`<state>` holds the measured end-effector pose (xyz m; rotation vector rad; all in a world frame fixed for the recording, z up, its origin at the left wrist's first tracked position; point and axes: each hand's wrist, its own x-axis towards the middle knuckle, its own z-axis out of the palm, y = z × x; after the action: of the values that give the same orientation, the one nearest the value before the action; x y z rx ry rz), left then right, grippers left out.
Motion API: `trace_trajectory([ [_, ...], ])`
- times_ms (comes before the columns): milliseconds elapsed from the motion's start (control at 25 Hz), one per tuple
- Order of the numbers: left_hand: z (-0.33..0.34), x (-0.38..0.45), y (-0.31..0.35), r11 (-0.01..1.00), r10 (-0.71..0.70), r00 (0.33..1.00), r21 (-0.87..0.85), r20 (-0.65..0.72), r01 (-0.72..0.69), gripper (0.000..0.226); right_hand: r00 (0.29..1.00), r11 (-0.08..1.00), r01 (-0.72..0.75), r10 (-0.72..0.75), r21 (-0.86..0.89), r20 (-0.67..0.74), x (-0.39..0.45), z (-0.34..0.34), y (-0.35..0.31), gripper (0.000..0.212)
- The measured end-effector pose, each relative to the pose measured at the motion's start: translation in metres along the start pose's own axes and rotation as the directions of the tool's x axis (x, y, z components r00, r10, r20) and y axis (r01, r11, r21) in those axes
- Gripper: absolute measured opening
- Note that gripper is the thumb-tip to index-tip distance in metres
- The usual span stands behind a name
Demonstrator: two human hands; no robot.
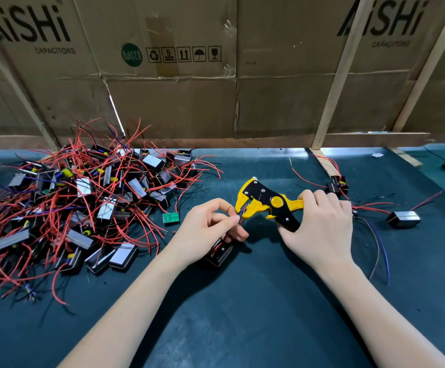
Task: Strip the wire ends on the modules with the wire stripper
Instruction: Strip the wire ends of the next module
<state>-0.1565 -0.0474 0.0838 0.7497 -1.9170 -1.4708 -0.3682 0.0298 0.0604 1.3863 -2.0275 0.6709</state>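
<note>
Nearest you, your left hand (210, 229) is curled closed: thumb and forefinger pinch the wire ends (240, 217) of one module (220, 252), which lies on the dark mat (242, 314) just under your palm. Your right hand (322, 224), just beside the left, is wrapped around the handles of the yellow-and-black wire stripper (266, 201), whose head points toward your left fingertips.

You appear to be feeding the wire ends into the stripper's mouth; the ends sit right at its toothed opening, though whether they are fully seated is too small to tell. The next move likely calls for holding the wires steady and straight in the mouth with your left pinch, then squeezing the handles firmly with your right hand. Keep your fingertips clear of the head, since they lie very close to it.

Out beyond your left hand sits a small green circuit board (170, 217), and past that the tangled pile of modules (83, 197) with red wires, presumably still waiting.

Beyond your right hand lie a few separate modules (403, 219), well apart from the pile, likely already done.

No bin or tray is in view; everything rests loose on the mat. Farthest off stands a wall of flattened cardboard cartons (189, 75), holding nothing.
</note>
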Motion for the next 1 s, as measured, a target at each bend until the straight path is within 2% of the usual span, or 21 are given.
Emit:
trace_trajectory([
  [400,0.0028,-0.0009,0.0047,0.990,-0.099,0.994,-0.102,-0.055,0.093,0.010,0.996,0.998,0.042,-0.046,-0.052,-0.078,-0.0010,-0.0009,-0.0063,0.047],
  [600,0.0010,-0.0006,0.0034,0.980,-0.110,0.993,-0.171,-0.034,0.102,0.009,0.996,0.998,0.050,-0.053,-0.049,-0.074,-0.0008,-0.0021,-0.0063,0.045],
  [1000,-0.0021,0.0001,0.0007,0.975,-0.124,0.992,-0.186,0.008,0.123,0.011,0.995,0.998,0.057,-0.059,-0.025,-0.075,-0.0003,-0.0040,-0.0069,0.042],
])
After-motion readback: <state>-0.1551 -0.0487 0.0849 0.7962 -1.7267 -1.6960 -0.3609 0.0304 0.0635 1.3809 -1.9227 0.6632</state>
